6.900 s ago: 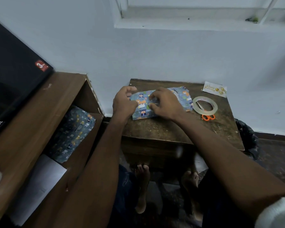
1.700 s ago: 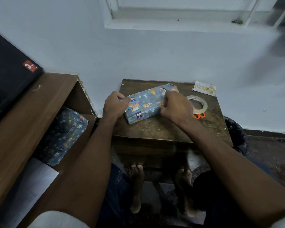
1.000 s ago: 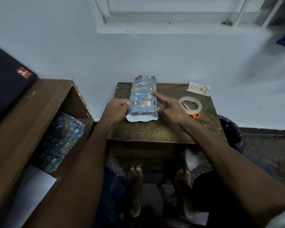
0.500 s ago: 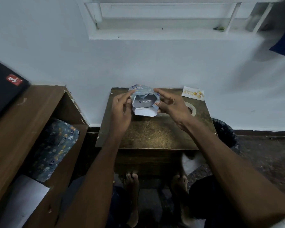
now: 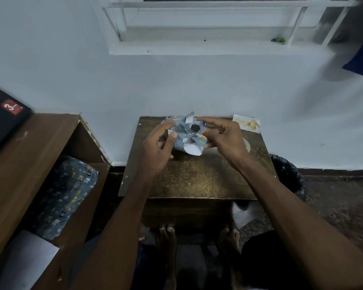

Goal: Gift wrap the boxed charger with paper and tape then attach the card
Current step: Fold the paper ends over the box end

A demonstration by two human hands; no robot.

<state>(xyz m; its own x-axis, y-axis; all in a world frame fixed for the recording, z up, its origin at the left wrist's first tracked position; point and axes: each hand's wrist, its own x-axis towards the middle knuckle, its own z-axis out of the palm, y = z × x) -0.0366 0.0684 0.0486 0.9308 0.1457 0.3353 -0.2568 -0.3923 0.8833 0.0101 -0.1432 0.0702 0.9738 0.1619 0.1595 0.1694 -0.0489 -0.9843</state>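
Both hands held the half-wrapped box (image 5: 187,136) above the table (image 5: 199,176): left hand (image 5: 158,144) fingers curled on its left side, right hand (image 5: 223,136) fingers pinching paper flaps. The card (image 5: 246,123) lay beyond the right fingertips.

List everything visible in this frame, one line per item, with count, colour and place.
boxed charger: one, half wrapped in blue patterned paper, near end open, held above the table
card: one, white with gold print, table's far right corner
tape roll: one, pale, mostly hidden behind the right wrist
table: one, dark brown, centre
spare wrapping paper: one, blue patterned, in the left shelf
bin bag: one, black, right of table
left hand: grip on the paper's left side
right hand: grip on the paper's right side
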